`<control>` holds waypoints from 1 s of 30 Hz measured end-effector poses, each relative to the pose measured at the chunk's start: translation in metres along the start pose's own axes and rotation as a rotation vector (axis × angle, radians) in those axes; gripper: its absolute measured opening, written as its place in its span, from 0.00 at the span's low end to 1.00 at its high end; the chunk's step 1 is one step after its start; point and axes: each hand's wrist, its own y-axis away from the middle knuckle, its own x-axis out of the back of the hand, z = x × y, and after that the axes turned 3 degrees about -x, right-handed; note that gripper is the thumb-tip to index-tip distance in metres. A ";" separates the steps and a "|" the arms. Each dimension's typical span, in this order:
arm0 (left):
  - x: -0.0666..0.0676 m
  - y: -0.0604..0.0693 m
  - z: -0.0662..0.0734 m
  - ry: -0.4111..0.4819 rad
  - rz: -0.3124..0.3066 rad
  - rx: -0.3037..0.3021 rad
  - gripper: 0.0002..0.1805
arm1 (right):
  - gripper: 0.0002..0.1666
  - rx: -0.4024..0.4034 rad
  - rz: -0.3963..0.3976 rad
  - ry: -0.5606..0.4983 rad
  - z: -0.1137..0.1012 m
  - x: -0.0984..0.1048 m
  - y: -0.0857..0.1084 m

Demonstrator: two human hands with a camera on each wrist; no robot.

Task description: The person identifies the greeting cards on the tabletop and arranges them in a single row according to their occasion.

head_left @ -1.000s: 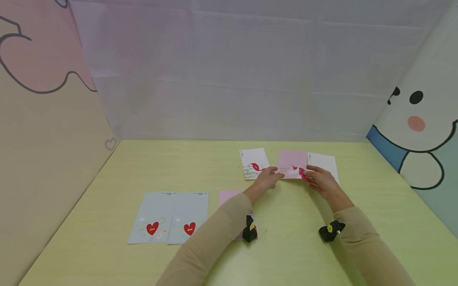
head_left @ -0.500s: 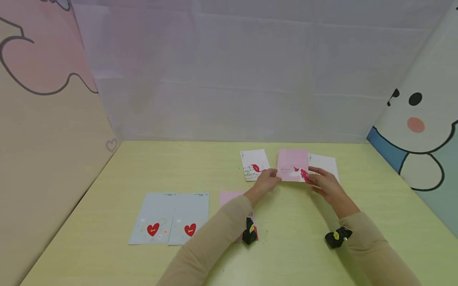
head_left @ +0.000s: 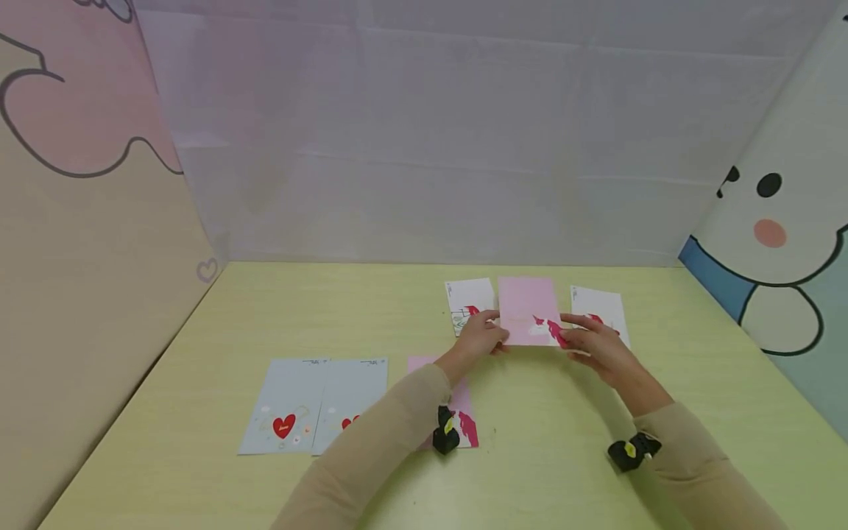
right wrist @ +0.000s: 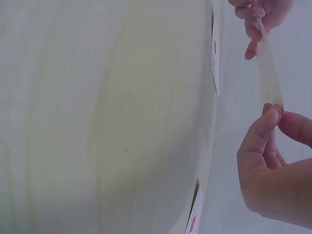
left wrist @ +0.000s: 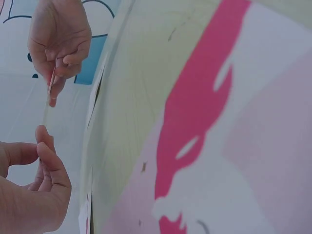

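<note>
Both hands hold a pink card with a unicorn print (head_left: pixel 528 305) above the back of the table. My left hand (head_left: pixel 473 340) pinches its lower left edge, and my right hand (head_left: pixel 599 352) pinches the lower right edge. In the left wrist view the card (left wrist: pixel 48 105) appears edge-on between the left hand (left wrist: pixel 36 187) and the right hand (left wrist: pixel 59 36). The right wrist view also shows the card (right wrist: pixel 269 78) raised off the table, thumbs and fingers at both ends.
White cards lie behind the hands, one at left (head_left: pixel 464 294) and one at right (head_left: pixel 604 303). Two pale blue heart cards (head_left: pixel 291 390) lie side by side at front left. Another pink card (head_left: pixel 464 401) lies partly under the left forearm. A white sheet (head_left: pixel 424 147) hangs behind the table.
The held pink card has come up and moved left, away from the right white card and partly in front of the left one. Both hands have moved slightly nearer the body.
</note>
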 end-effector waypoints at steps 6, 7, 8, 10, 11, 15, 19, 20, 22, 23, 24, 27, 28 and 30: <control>0.011 0.011 0.002 -0.025 -0.068 0.004 0.31 | 0.33 0.023 -0.057 0.043 0.000 -0.002 0.005; 0.012 0.012 0.002 -0.030 -0.077 0.005 0.32 | 0.33 0.022 -0.062 0.044 0.000 -0.002 0.006; 0.013 0.014 0.002 -0.030 -0.086 0.007 0.32 | 0.33 0.024 -0.071 0.044 0.000 -0.003 0.008; 0.015 0.016 0.002 -0.028 -0.097 0.010 0.33 | 0.33 0.029 -0.086 0.044 0.000 -0.003 0.011; 0.016 0.018 0.002 -0.029 -0.102 0.008 0.34 | 0.33 0.029 -0.092 0.044 0.000 -0.003 0.012; 0.018 0.023 0.001 -0.003 -0.123 -0.012 0.35 | 0.33 0.035 -0.106 0.047 0.001 -0.004 0.016; 0.022 0.029 0.000 0.053 -0.149 -0.043 0.36 | 0.33 0.045 -0.122 0.047 0.003 -0.005 0.020; 0.022 0.030 -0.001 0.070 -0.155 -0.048 0.36 | 0.33 0.046 -0.125 0.047 0.003 -0.006 0.021; 0.025 0.033 -0.001 0.097 -0.161 -0.051 0.37 | 0.32 0.050 -0.131 0.051 0.004 -0.007 0.022; 0.026 0.035 -0.001 0.103 -0.162 -0.049 0.38 | 0.32 0.051 -0.134 0.049 0.005 -0.008 0.022; 0.027 0.037 -0.002 0.107 -0.161 -0.048 0.38 | 0.31 0.054 -0.138 0.051 0.005 -0.008 0.023; 0.030 0.042 -0.003 0.109 -0.171 -0.046 0.40 | 0.30 0.071 -0.146 0.055 0.006 -0.012 0.024; 0.031 0.044 -0.003 0.108 -0.176 -0.047 0.40 | 0.30 0.074 -0.149 0.052 0.006 -0.014 0.024; 0.033 0.049 -0.004 0.111 -0.181 -0.046 0.41 | 0.30 0.078 -0.152 0.056 0.007 -0.016 0.025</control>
